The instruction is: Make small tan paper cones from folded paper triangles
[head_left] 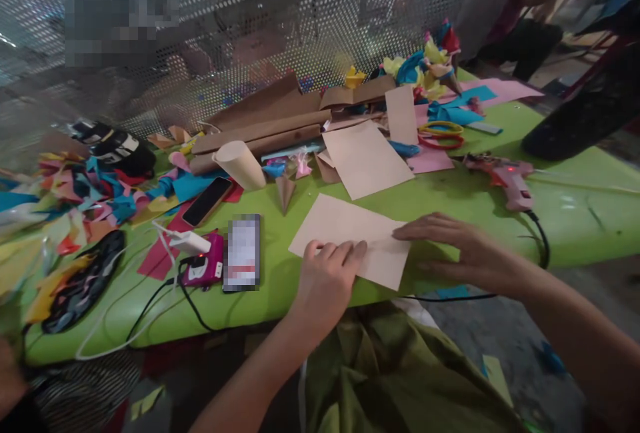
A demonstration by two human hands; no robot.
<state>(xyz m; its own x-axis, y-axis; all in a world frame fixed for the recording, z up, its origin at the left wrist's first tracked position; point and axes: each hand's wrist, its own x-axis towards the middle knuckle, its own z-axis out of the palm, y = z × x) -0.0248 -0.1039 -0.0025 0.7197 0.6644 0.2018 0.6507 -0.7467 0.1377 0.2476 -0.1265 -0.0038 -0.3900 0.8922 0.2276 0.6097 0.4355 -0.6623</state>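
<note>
Paper sheet (345, 230) status?
— Flat on green counter (575, 220), at its near edge. Left hand (327, 276) fingers extended, pressing its near edge; right hand (460, 253) spread flat on its right corner. Nothing gripped.
— Step?
— Smoothing it flat, I'd judge. Any fold needs both edges kept pinned.

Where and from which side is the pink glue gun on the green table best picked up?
Grip the glue gun by its handle, coming from the near side. It lies on its side with the nozzle pointing left and a red light lit, so the tip may be hot. The handle angles toward the near edge of the table, where the black cord leaves it.
</note>
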